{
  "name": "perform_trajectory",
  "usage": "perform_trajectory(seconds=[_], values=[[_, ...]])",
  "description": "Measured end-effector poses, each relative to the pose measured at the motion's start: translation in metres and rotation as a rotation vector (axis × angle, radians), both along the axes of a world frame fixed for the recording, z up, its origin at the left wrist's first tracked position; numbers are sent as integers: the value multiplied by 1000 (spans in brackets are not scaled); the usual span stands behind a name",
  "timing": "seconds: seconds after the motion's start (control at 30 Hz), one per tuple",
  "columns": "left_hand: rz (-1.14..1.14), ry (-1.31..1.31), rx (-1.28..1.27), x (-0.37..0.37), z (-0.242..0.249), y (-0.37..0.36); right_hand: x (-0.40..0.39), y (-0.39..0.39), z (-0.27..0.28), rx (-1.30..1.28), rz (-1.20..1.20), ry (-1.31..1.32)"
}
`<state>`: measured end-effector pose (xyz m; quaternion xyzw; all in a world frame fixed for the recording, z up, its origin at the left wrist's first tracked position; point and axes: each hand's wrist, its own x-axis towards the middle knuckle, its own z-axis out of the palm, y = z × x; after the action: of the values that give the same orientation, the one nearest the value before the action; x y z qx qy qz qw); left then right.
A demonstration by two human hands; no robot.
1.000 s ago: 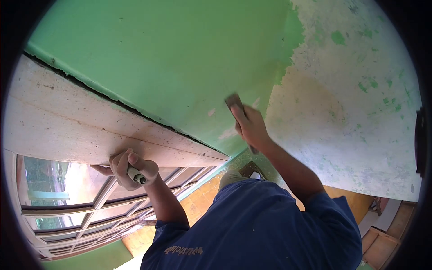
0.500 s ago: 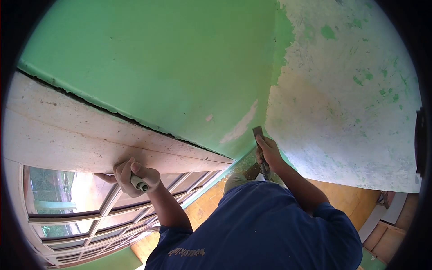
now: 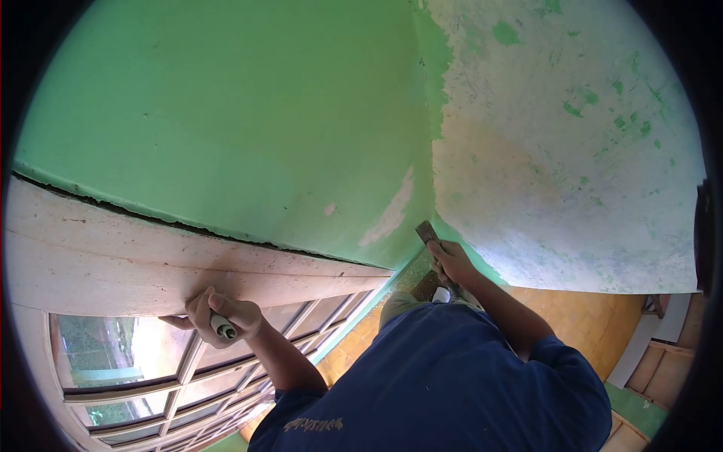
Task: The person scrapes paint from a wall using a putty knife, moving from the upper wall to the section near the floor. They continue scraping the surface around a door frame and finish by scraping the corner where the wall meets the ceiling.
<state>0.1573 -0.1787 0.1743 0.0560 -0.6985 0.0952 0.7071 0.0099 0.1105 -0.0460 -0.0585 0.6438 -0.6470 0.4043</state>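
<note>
As far as I can tell remotely, the right grip [image 3: 454,262] is wrapped round a scraper [image 3: 426,231] — long axis aimed up-left at the green wall's [image 3: 263,113] corner edge, pale patch [image 3: 392,215] just left of it. Left grip [image 3: 239,316] clutches a light handle [image 3: 223,326], farther off.

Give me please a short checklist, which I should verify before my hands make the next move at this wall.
1. Right hand closed around the scraper: ok.
2. Scraper's blade touching the green wall: cannot tell; it is near the corner, but contact is unclear.
3. Left hand closed around the pale handle: ok.
4. Far end of that handle in plain sight: not ok; the hand hides it.
5. Left hand clear of the window: cannot tell; they overlap in this view.
6. Steady footing: cannot tell.
</note>
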Motion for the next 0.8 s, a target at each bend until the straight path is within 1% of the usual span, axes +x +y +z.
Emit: perform_trajectory(seconds=[0.03,0.1,0.13,0.2,0.3,0.37,0.47,0.63,0.67,0.73,0.8], values=[[-14,-7,7,1,0,0,-6,-8,8,-1,-1,1],[-31,-12,13,0,1,2,-20,-27,27,-10,-21,186],[-38,-12,8,-2,4,4,-28,-36,37,-11,-22,188],[-43,-8,-2,-2,6,4,-43,-56,55,-95,-20,270],[-9,11,-7,2,-1,-2,-60,-77,69,-135,-23,295],[-13,-34,18,4,-2,-5,-61,-75,73,-123,-16,308],[19,9,16,-1,1,-1,-65,-76,75,-111,-5,322],[-1,-1,19,2,-1,-4,-68,-84,83,-179,-36,321],[-22,-14,17,2,-1,-4,-69,-82,87,-170,-22,366],[-29,6,4,-2,2,-3,-72,-80,107,-154,-12,410],[-42,19,-7,-3,0,-2,-75,-89,141,-165,-83,443]])
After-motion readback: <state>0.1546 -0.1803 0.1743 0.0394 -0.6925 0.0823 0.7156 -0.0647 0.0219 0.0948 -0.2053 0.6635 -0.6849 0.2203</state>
